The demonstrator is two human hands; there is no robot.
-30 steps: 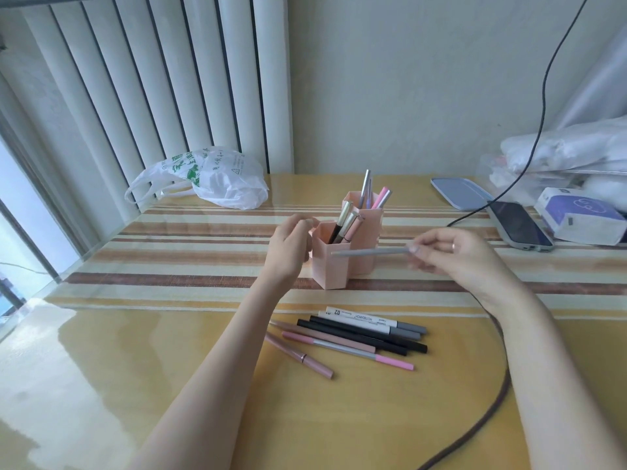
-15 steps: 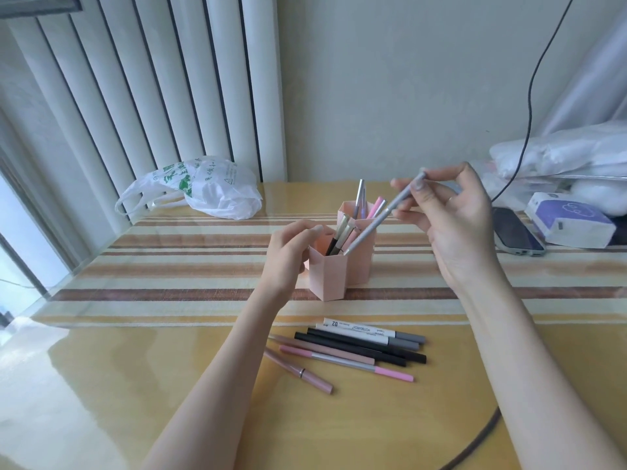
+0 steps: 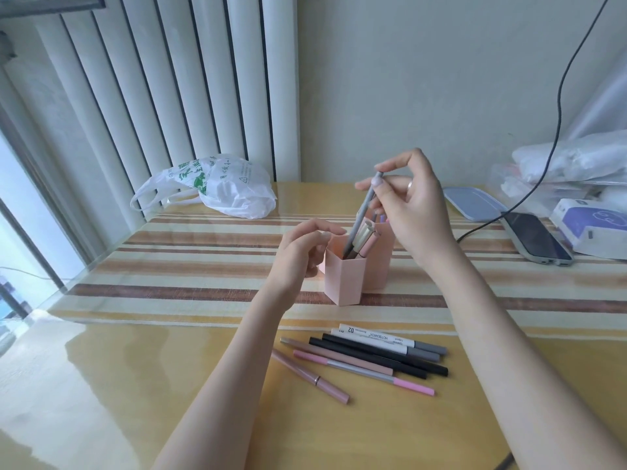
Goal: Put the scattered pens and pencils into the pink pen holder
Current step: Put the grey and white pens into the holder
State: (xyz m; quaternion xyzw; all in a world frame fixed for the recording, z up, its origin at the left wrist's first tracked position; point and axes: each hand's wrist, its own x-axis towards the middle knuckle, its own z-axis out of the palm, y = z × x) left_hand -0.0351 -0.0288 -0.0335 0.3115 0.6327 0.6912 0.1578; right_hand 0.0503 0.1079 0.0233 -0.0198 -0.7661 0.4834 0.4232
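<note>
From the head view: the right hand (image 3: 412,212) pinches a grey pen (image 3: 362,215) near its top, tip already down inside the front compartment of the pink pen holder (image 3: 342,279), which stands mid-table on the striped cloth. The left hand (image 3: 298,256) curls loosely at the holder's near-left rim, touching it and gripping nothing. To do this cleanly, I'd say let the pen slide straight down alongside those already standing there, and keep the holder braced so it can't tip. Seven loose pens (image 3: 373,357) wait nearer, on the bare table (image 3: 135,385).
</note>
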